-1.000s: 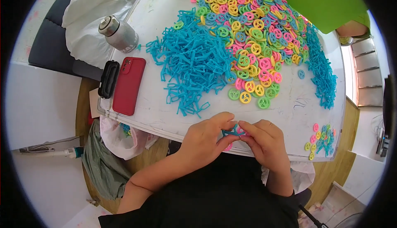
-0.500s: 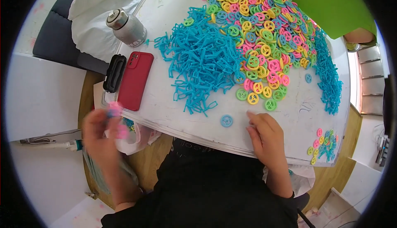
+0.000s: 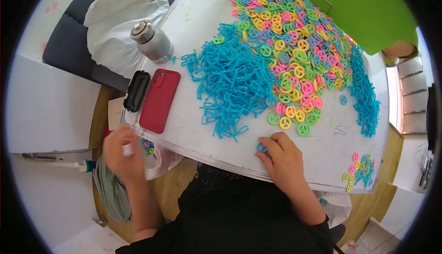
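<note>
My right hand point(image 3: 284, 162) rests at the table's near edge, its thumb and forefinger closing on a small blue plastic wheel point(image 3: 261, 147) that they partly cover. Over the left end of the near edge is my left hand point(image 3: 123, 155), smeared by motion. A small white patch shows at its fingers, and I cannot make out what it is. Just past it hangs a plastic bag point(image 3: 162, 161) with coloured pieces inside. Beyond my right hand spreads a large heap of pink, yellow, green and blue wheels point(image 3: 299, 72), beside a pile of blue forked plastic pieces point(image 3: 235, 79).
A red phone point(image 3: 159, 101), an open black case point(image 3: 137, 91) and a grey metal bottle point(image 3: 153, 44) stand at the left. More blue pieces point(image 3: 364, 93) line the right side, above a small mixed group point(image 3: 361, 171). Someone in green point(image 3: 363, 10) is across the table.
The pink pieces in my left hand are no longer seen. My right hand has moved left onto the blue wheel, which lay apart from it before. The whole view has shifted slightly.
</note>
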`<state>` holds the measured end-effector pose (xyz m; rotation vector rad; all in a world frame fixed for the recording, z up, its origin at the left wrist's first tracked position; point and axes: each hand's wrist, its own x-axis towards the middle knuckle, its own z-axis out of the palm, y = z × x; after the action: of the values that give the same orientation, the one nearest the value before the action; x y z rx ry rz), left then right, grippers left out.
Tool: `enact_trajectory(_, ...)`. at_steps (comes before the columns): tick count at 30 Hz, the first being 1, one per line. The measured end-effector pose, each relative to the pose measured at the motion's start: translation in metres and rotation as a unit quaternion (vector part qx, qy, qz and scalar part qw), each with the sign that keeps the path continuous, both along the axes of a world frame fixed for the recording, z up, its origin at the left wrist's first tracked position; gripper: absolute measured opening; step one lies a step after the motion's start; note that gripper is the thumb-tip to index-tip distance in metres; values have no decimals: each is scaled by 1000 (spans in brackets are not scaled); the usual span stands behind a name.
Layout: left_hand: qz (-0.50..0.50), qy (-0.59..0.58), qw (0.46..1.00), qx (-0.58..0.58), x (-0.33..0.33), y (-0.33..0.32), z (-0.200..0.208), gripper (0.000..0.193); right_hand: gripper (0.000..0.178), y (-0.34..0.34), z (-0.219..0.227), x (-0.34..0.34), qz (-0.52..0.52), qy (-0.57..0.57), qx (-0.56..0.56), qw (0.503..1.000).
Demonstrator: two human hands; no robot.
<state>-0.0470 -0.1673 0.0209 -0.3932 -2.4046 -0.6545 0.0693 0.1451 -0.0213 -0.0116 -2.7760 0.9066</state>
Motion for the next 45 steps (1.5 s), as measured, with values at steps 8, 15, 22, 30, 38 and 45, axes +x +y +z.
enact_trajectory(8,-231,-108,959,-119,27,136,-33,28,20,10,9,16,25,-16,-104,994)
enact_trajectory(15,-246,-101,956,-124,24,140,-38,23,18,22,12,40,-7,-53,-181,982)
enact_trajectory(22,-337,-15,940,-45,20,137,-12,22,24,20,5,43,-38,-68,-256,963)
enact_trajectory(30,-388,-284,851,212,33,157,-10,9,20,24,5,35,4,-25,-525,851)
enact_trajectory(38,-388,-539,699,266,42,167,-29,16,14,45,5,33,-29,-29,-402,915)
enact_trajectory(45,-369,-556,668,329,47,172,-43,15,11,31,4,26,-39,-23,-591,805)
